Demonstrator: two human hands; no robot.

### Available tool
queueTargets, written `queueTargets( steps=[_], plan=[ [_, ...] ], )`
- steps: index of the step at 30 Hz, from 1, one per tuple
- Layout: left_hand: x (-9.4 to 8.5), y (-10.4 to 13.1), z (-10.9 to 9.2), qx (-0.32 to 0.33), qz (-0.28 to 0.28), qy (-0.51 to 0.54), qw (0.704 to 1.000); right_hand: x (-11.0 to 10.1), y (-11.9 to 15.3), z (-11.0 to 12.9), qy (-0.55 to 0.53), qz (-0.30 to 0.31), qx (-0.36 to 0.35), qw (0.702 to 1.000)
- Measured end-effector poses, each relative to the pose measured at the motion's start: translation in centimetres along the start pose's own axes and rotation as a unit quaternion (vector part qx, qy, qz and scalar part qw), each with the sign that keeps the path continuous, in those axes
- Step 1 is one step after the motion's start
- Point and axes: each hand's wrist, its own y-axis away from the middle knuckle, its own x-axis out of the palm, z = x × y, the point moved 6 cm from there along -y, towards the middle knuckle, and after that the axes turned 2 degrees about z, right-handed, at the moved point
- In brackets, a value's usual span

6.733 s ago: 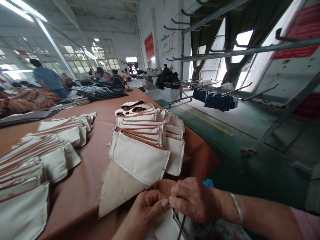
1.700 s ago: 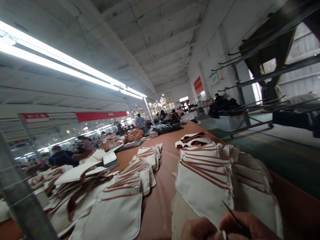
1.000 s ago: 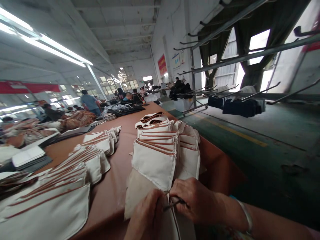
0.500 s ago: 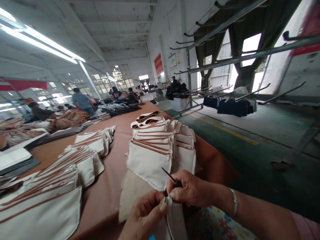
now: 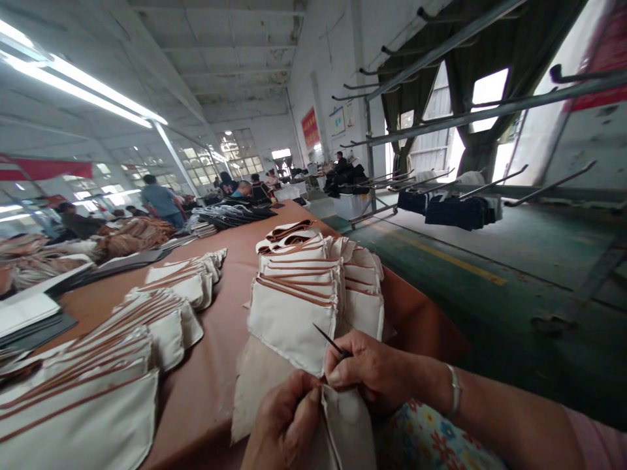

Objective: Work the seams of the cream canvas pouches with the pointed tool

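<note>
My left hand point(image 5: 289, 414) pinches the top edge of a cream fabric piece point(image 5: 350, 421) with a brown-edged opening, low in the middle of the head view. At the same edge, my right hand point(image 5: 365, 369) is closed, its thumb and finger pressed at the fabric. A slim dark pointed tool point(image 5: 329, 338) sticks out of that hand towards the upper left; its handle is hidden in the fist. Just beyond both hands lies a fanned stack of cream pouch-like pieces point(image 5: 294, 320) with brown edging. A beige sheet point(image 5: 255, 378) lies partly beneath the stack.
More cream pieces point(image 5: 88, 418) lie in overlapping rows along the left of the brown-covered table point(image 5: 206, 352). Dark bundles point(image 5: 230, 214) lie farther back. A metal rack point(image 5: 441, 121) with prongs stands right, dark cloth point(image 5: 458, 210) hanging on it. Several people are in the background.
The cream fabric piece has turned and spread wider below my hands. My right hand and the pointed tool have shifted slightly left and up. Both hands still grip.
</note>
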Motion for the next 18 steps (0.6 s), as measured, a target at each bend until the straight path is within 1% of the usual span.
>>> queueTargets(
  steps=[2, 4, 6, 8, 10, 13, 15, 17, 18],
  plan=[
    [0.0, 0.2, -1.3, 0.054, -0.028, -0.058, 0.996, 0.1, -0.1, 0.2, 0.027, -0.011, -0.018, 0.999],
    [0.0, 0.3, -2.1, 0.094, -0.044, -0.103, 0.989, 0.4, -0.1, 0.5, 0.074, -0.012, -0.040, 0.996],
    [0.0, 0.4, -2.3, 0.116, -0.051, -0.137, 0.982, 0.4, -0.2, 0.7, 0.117, -0.025, -0.036, 0.992],
    [0.0, 0.3, -2.1, 0.131, -0.057, -0.163, 0.976, 0.3, -0.4, 0.7, 0.149, -0.041, -0.019, 0.988],
    [0.0, 0.3, -1.8, 0.145, -0.068, -0.184, 0.970, 0.3, -0.5, 0.9, 0.183, -0.053, -0.020, 0.981],
    [0.1, 0.4, -1.8, 0.157, -0.088, -0.200, 0.963, 0.3, -0.4, 1.4, 0.221, -0.077, -0.046, 0.971],
    [0.2, 0.4, -1.9, 0.155, -0.095, -0.191, 0.965, 0.2, -0.2, 1.5, 0.231, -0.101, -0.056, 0.966],
    [0.2, 0.2, -1.7, 0.136, -0.088, -0.167, 0.972, 0.1, 0.1, 1.5, 0.238, -0.115, -0.067, 0.962],
    [0.2, 0.1, -1.4, 0.115, -0.078, -0.149, 0.979, 0.1, 0.3, 1.4, 0.242, -0.117, -0.078, 0.960]
  ],
)
